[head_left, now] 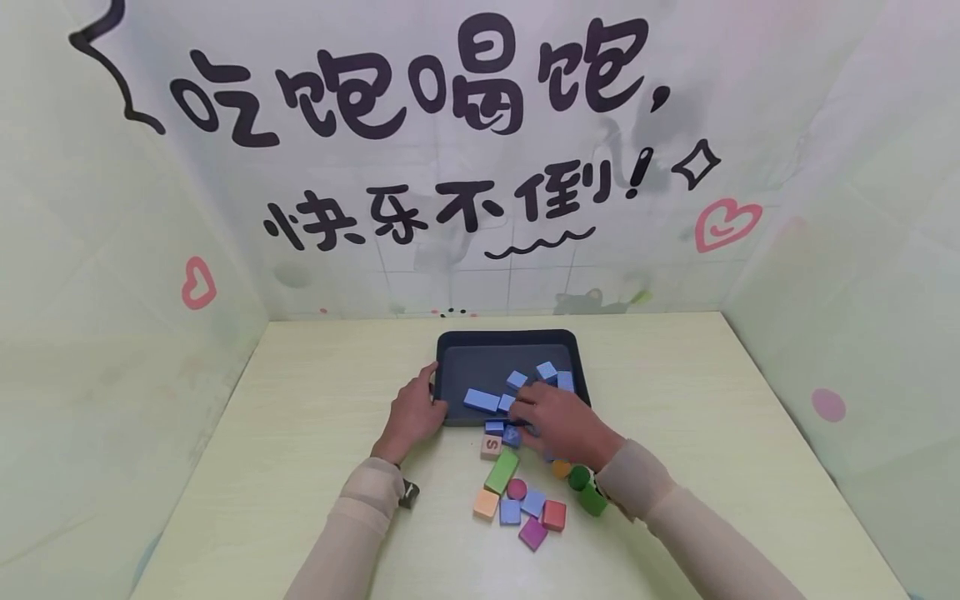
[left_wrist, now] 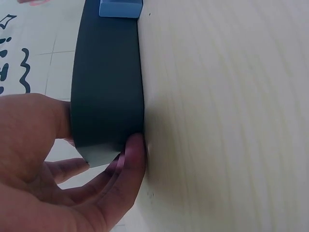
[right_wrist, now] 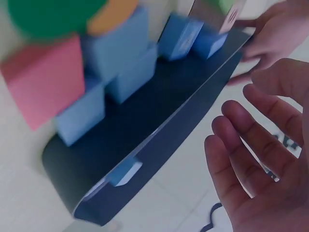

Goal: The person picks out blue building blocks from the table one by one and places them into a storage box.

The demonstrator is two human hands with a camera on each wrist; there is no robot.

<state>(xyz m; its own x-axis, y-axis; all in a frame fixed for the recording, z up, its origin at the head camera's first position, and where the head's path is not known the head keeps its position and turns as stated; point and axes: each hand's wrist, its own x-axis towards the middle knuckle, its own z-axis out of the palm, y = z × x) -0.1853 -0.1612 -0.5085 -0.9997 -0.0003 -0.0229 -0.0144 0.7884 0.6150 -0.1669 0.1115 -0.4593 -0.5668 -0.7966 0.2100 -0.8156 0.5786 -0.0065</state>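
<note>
My left hand grips the left front corner of a dark tray, with the fingers bent round its wall in the left wrist view. Inside the tray lie several blue blocks, among them a long one and a small one. My right hand is over the tray's right front part. Its fingers look loosely bent and apart in the right wrist view, with nothing between them. Just outside the front wall sit more blue blocks, some partly hidden by the right hand.
In front of the tray lie a wooden letter block, a green block, an orange block, a red block, a purple block and a green round piece. Printed cloth walls enclose the table.
</note>
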